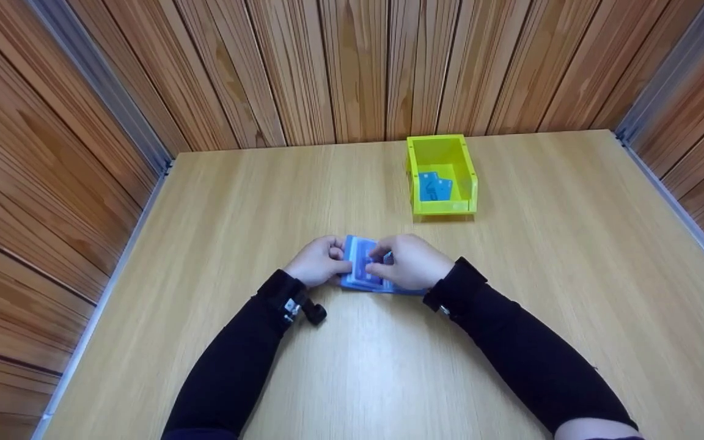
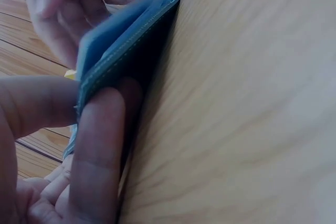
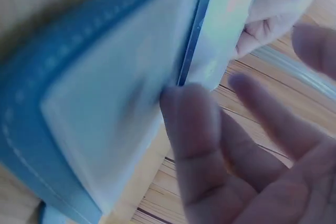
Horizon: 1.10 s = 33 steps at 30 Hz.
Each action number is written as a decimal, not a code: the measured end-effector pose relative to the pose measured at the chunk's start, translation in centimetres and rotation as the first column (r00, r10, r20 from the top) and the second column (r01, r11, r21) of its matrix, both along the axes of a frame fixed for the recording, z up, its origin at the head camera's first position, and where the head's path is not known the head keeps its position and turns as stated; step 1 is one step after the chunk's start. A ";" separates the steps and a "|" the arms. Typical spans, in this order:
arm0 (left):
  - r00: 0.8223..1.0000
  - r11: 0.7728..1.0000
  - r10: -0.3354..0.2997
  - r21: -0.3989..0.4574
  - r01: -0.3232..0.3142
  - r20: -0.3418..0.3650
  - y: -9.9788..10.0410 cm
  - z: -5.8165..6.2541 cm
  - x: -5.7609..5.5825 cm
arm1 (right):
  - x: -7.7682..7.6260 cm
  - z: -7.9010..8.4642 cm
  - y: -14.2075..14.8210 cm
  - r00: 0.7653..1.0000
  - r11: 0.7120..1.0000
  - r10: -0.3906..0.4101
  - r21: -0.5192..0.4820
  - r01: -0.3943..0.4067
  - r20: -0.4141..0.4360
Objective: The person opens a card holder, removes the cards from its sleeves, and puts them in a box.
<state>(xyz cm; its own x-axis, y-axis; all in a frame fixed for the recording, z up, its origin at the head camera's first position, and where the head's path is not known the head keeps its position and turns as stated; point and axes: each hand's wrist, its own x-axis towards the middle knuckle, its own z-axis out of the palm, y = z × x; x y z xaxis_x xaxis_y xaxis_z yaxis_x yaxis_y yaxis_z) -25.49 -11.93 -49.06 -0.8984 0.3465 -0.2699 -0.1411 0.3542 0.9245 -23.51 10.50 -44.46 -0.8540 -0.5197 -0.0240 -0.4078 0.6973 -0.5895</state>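
Note:
A blue card holder (image 1: 347, 282) with white stitching and clear plastic sleeves (image 3: 113, 103) lies opened out, close over the table. My left hand (image 1: 318, 261) grips its left side, thumb on top and fingers (image 2: 100, 140) underneath. A pale card (image 3: 226, 30) with a dark blue strip shows at the sleeves, near the left hand. Over the sleeves is my right hand (image 1: 413, 261), thumb and index finger bent and apart, with fingertips (image 3: 194, 108) at a sleeve's edge. The holder's right part is partly hidden under this hand.
A yellow open-front bin (image 1: 445, 208) stands behind the hands, slightly right, toward the back of the wooden table (image 1: 266, 201). Blue cards (image 1: 434, 186) lie inside it. Wood-panelled walls (image 1: 358, 67) close off the back and both sides.

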 end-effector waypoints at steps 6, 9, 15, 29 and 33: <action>1.000 1.000 -0.001 0.000 0.001 0.004 0.0 0.0 0.0 | 0.6 -0.3 -0.1 0.995 0.992 0.074 0.110 -0.067 -0.060; 1.000 1.000 -0.005 0.001 0.005 0.013 -0.1 0.0 -0.1 | 0.8 -0.3 -0.1 0.995 0.990 0.068 0.126 -0.058 -0.074; 1.000 1.000 0.001 0.013 -0.001 0.022 0.0 -0.1 -0.1 | 0.8 -0.3 -0.2 0.995 0.989 0.058 0.140 -0.047 -0.076; 1.000 1.000 0.004 0.014 -0.005 0.015 -0.1 -0.1 0.0 | 0.9 -0.3 -0.4 0.998 0.987 0.042 0.154 -0.034 -0.046; 1.000 1.000 -0.002 0.023 0.001 0.011 -0.2 -0.1 0.0 | 0.7 -0.3 -0.4 1.000 0.989 0.018 0.149 -0.015 -0.019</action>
